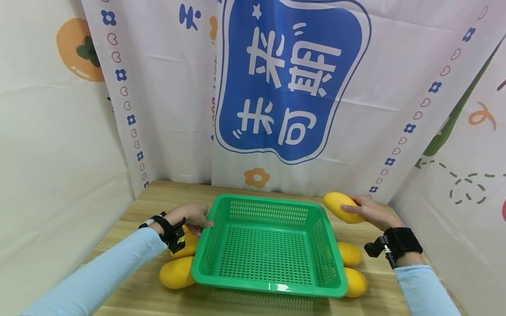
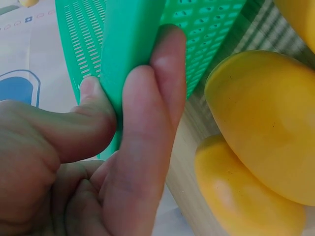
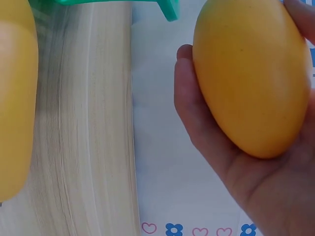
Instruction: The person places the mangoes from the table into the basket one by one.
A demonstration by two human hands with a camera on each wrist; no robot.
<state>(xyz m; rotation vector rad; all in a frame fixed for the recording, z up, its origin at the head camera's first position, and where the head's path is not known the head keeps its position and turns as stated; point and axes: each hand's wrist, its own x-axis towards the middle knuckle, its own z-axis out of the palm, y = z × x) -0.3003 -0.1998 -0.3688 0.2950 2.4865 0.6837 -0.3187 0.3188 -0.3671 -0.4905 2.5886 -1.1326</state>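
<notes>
table (image 1: pixel 130 303): wood top; carries the basket and four loose mangoes.
basket (image 1: pixel 269 245): green, slotted, nothing inside. Left rim is in the left hand's pinch; its far right corner sits just below and inboard of the right hand's grip.
left hand (image 1: pixel 192 216): thumb on the inner face of the rim, fingers (image 2: pixel 147 147) on the outer, clamped on the plastic. Steadying, by the look of it.
right hand (image 1: pixel 371 213): wrapped round one mango, held off the table, outside the basket's far right corner.
held mango (image 1: pixel 342 207): yellow, lying across the palm, fully clear of the basket.
left mangoes (image 1: pixel 177 272): two, just under and behind the left wrist, against the basket's outer wall.
right mangoes (image 1: pixel 350 253): two, on the table below the right wrist, beside the right wall.
step: first fruit lifted, not yet over the basket.
next move: likely carry inboard over the rim and lower before letting go; left pinch should keep the basket from sliding.
</notes>
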